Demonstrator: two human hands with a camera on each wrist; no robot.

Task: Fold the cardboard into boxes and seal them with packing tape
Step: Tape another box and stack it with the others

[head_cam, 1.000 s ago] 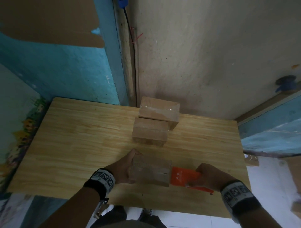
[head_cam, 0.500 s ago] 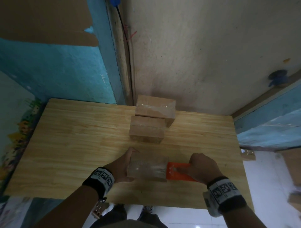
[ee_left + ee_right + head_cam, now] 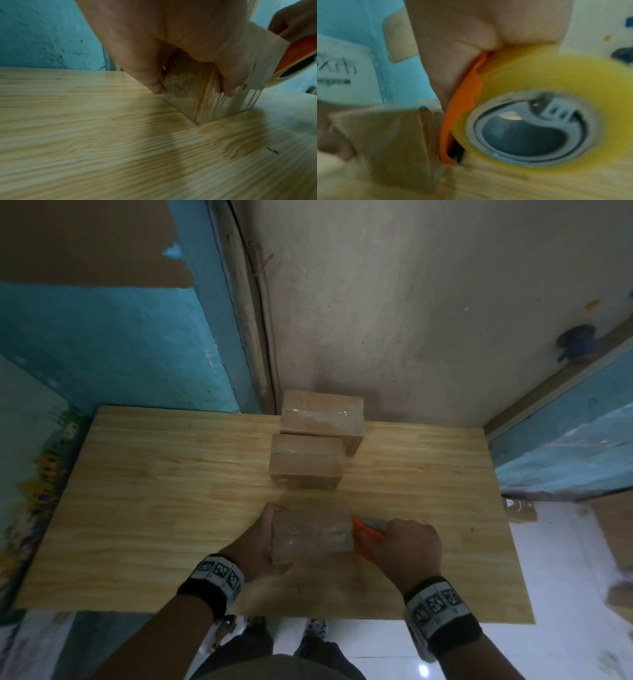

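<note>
A small cardboard box (image 3: 313, 534) stands on the wooden table (image 3: 154, 508) near its front edge. My left hand (image 3: 263, 542) grips its left end, thumb on the far side and fingers (image 3: 226, 81) curled down over the near face of the box (image 3: 202, 97). My right hand (image 3: 407, 546) holds an orange tape dispenser (image 3: 368, 534) pressed against the box's right end. In the right wrist view the dispenser (image 3: 462, 108) carries a yellowish tape roll (image 3: 539, 111) and its orange edge touches the box (image 3: 388, 136).
Two sealed cardboard boxes stand at the table's back middle, one (image 3: 306, 462) in front of the other (image 3: 322, 417), close to the wall. More cardboard (image 3: 520, 510) lies off the right side. My feet (image 3: 315, 630) show below the front edge.
My right hand has swung the dispenser from lying flat beside the box to pressing down against its right end. The left hand keeps its grip on the box.
</note>
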